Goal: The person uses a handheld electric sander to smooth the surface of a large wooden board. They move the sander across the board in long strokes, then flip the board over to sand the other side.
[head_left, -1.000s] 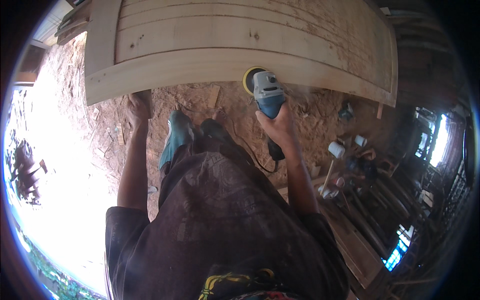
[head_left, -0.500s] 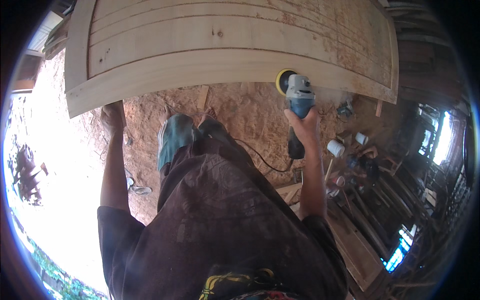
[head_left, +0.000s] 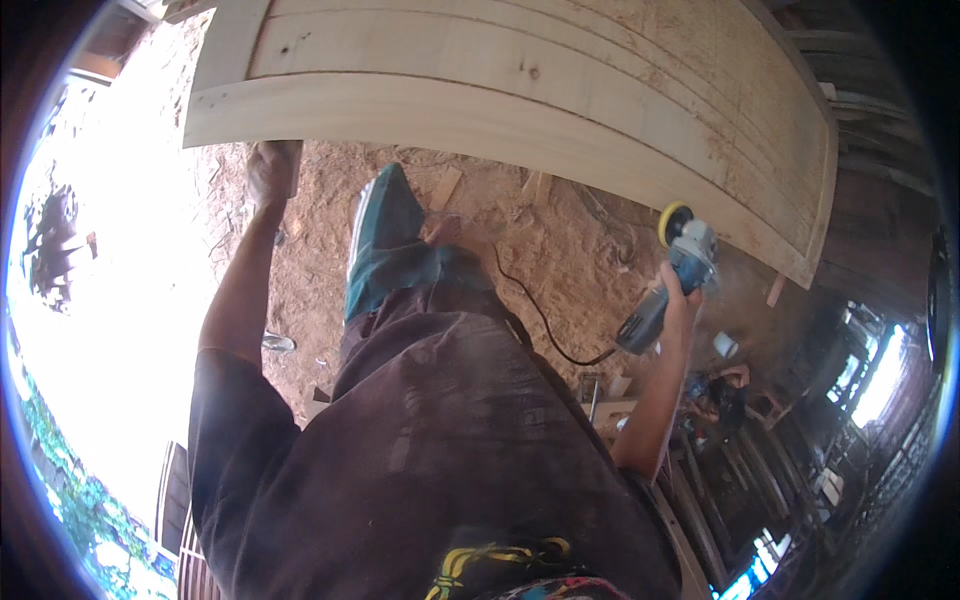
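A pale wooden door panel [head_left: 420, 110] with grooved boards and a plain border lies across the top of the view. My right hand [head_left: 680, 287] is wrapped round a blue and grey angle grinder [head_left: 643, 318]. Its round yellow-edged pad [head_left: 674, 222] is at the panel's near edge, right of the middle; whether it touches the wood I cannot tell. At the left end of the same edge is my left hand [head_left: 268, 178]. Its fingers are partly hidden below the panel, so their grip does not show.
A black cord [head_left: 540, 322] runs from the grinder over the reddish dirt floor [head_left: 325, 235] towards my legs. Wood offcuts [head_left: 445, 187] lie below the panel. To the right are a white container [head_left: 725, 345], another person [head_left: 728, 392] and stacked boards [head_left: 745, 465].
The grinder has moved right along the near edge with my right hand. My view has turned, and the panel now slants down to the right. My left hand stays by the panel's left end.
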Motion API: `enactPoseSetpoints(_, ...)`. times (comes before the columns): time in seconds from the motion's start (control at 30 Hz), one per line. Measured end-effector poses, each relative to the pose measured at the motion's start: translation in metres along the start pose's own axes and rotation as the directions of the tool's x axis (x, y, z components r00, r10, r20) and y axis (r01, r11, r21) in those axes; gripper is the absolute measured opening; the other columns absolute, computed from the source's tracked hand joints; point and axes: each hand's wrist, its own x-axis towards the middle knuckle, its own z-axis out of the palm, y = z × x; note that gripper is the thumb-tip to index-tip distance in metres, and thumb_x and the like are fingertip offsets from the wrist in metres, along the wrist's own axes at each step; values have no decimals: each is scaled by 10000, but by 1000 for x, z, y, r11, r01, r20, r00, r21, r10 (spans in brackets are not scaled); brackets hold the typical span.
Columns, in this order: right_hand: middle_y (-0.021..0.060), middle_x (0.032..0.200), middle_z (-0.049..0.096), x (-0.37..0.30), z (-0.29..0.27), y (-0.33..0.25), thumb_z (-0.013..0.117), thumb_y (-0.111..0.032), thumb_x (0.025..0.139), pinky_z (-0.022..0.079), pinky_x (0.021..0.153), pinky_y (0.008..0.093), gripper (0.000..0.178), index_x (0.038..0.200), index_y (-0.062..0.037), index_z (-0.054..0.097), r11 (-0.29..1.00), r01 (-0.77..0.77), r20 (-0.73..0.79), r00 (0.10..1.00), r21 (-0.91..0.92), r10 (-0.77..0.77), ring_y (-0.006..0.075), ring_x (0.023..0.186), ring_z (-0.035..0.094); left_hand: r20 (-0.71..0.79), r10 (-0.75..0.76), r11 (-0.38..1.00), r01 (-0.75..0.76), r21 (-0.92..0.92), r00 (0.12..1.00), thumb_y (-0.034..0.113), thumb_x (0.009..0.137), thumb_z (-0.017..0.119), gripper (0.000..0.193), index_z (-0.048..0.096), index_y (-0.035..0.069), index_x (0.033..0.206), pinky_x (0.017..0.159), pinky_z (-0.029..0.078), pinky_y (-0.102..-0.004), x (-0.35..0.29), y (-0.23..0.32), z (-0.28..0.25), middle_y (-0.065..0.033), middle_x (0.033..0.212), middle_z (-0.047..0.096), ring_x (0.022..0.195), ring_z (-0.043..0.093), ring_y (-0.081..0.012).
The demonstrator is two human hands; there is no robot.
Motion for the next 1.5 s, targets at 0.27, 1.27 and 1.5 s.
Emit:
enactPoseSetpoints(0.27, 125, 933, 715, -98, 232, -138, 823, -309, 812, 564, 749, 400, 486, 1139, 9, 655, 898, 420, 609, 749, -130, -262, 239, 849, 706, -21, -39, 987, 35, -154, 999, 493, 1043, 336, 621, 704, 32, 1236, 984, 482, -554, -28, 32, -21, -265, 1195, 708, 1122, 657, -464)
enactPoseSetpoints(1.27, 282, 1183, 677, -39, 153, -92, 834, -295, 767, 526, 971, 505, 694, 1299, 55, 559, 821, 278, 299, 944, -498, -139, 435, 1131, 669, 13, -115, 988, 116, -104, 993, 573, 1038, 320, 679, 695, 65, 1288, 1007, 459, -543, -28, 27, -18, -249, 1260, 691, 1204, 619, -460)
enactPoseSetpoints(1.5, 245, 1170, 690, 2, 96, -63, 834, -292, 766, 539, 930, 473, 650, 1279, 32, 601, 911, 153, 212, 974, -383, -74, 380, 1069, 695, 69, -204, 969, 211, -126, 977, 582, 1019, 329, 677, 723, 87, 1259, 995, 477, -529, -28, 35, -24, -235, 1222, 715, 1165, 648, -448)
